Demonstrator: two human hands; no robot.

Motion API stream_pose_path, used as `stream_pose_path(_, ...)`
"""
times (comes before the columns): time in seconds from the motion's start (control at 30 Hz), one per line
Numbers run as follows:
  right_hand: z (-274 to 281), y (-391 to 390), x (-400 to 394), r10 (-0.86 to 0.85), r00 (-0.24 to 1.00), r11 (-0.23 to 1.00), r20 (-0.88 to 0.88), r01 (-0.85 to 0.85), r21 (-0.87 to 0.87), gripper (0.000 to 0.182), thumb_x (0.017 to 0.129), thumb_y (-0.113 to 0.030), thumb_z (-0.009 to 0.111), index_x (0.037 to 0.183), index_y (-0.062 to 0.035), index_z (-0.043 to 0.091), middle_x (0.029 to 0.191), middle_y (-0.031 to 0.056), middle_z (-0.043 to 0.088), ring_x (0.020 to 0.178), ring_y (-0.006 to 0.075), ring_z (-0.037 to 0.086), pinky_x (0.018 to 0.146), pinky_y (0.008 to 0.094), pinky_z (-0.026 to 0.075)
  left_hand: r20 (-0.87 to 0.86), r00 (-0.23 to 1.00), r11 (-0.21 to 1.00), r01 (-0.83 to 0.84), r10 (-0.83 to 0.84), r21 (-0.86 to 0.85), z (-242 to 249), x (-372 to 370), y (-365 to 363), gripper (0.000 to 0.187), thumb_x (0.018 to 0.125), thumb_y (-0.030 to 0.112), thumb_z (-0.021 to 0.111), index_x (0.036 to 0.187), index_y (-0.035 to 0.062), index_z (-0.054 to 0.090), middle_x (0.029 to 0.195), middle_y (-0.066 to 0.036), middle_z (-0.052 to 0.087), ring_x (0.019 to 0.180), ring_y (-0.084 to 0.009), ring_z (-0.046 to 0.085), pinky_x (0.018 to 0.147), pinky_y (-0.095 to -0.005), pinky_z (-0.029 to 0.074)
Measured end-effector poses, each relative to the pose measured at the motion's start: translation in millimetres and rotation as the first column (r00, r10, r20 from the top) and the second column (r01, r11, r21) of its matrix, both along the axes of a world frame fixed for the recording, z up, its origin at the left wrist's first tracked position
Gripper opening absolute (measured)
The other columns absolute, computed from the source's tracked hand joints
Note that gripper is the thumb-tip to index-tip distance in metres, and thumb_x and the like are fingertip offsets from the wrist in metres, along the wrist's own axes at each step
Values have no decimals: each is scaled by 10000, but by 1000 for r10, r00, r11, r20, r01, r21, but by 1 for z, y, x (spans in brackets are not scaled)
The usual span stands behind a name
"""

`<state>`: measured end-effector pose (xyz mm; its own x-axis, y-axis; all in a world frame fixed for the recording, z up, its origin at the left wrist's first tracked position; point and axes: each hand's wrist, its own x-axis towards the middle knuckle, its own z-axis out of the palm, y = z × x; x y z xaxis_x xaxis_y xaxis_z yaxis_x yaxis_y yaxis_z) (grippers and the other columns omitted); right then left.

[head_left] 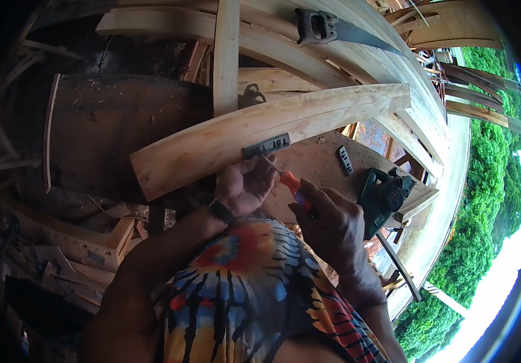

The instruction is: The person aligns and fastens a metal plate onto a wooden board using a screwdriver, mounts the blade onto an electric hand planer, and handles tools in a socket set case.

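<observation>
My right hand (333, 221) is closed around a screwdriver (290, 181) with a red and dark handle. Its thin shaft points up and left toward a dark, hinge-like metal plate (266, 146) on the lower edge of a long, slightly curved wooden plank (272, 118). Just under that plate, my left hand (248, 186) has its palm turned up and its fingers curled in close to the screwdriver's tip. Anything between those fingertips is too small to make out. A dark band circles the left wrist.
A similar metal plate (345, 160) lies on the brown work surface (309, 160), near a green and black power tool (384, 199). A handsaw (339, 30) rests on long boards at the top. An upright wooden strip (226, 60) meets the plank from behind. Scrap wood lies at lower left.
</observation>
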<state>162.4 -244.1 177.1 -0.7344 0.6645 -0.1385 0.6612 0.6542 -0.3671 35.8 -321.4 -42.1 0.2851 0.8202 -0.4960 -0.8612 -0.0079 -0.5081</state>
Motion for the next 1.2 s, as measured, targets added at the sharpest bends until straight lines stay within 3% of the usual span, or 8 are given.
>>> stream_pose_path(0.43,7,33,-25,176,976,984,128,-173,-35,352,807,-148,867,1141,-145,758,831,100,726,661,300,725,570,410,558,80,995,991,-74,65,110,-6,2,-4,314,1092,158,540,1331,-13,650,1248,-143,749,1120,-271,739,973,-399,616)
stream_pose_path(0.63,6,56,-43,354,930,931,97,-360,55,307,827,-131,835,1123,-128,753,858,108,728,725,335,730,625,438,569,-166,982,989,75,-96,-128,38,-8,2,311,1097,171,510,1310,-6,653,1225,-126,744,1017,-233,738,839,-318,598)
stream_pose_path(0.73,4,62,-52,449,889,887,86,-456,79,221,876,-163,802,1085,-119,742,878,119,727,730,354,730,635,449,577,-424,869,954,298,-254,39,15,-11,-14,215,1077,171,563,1182,23,679,1104,-92,741,889,-184,704,752,-306,565)
stream_pose_path(0.8,3,61,-59,392,905,914,163,-403,39,175,919,-212,776,1060,-117,736,868,128,715,718,363,728,639,459,581,-926,352,965,260,-133,-40,11,-9,-16,139,1039,123,642,1145,48,695,1012,-69,732,814,-148,657,716,-282,527)
stream_pose_path(0.87,0,56,-64,205,931,978,303,-208,-24,180,961,-277,747,1038,-115,729,831,137,692,699,370,724,644,476,583,-927,-374,979,184,-16,-91,13,-20,-15,205,926,41,773,1116,38,695,941,-50,704,788,-147,642,699,-278,509)
stream_pose_path(0.97,6,56,-69,315,879,937,357,-348,31,345,1003,-308,693,1095,23,660,831,197,735,780,391,755,679,479,600,-701,-702,989,147,124,27,38,-49,12,206,836,87,847,968,37,697,854,-99,683,710,-257,650,689,-375,539)
stream_pose_path(1.13,10,59,-74,260,932,966,253,-251,-65,474,977,-340,719,1172,81,624,811,221,747,805,428,758,700,482,609,-318,-854,903,334,411,269,23,-70,34,181,831,77,821,947,5,702,821,-154,671,763,-348,682,696,-425,539)
stream_pose_path(1.2,9,63,-71,252,941,968,227,-239,-81,480,903,-293,777,1204,50,627,853,199,764,838,419,762,745,475,619,-421,-789,894,399,447,202,1,-74,38,147,852,64,796,944,-2,702,812,-161,670,761,-362,678,689,-430,534)
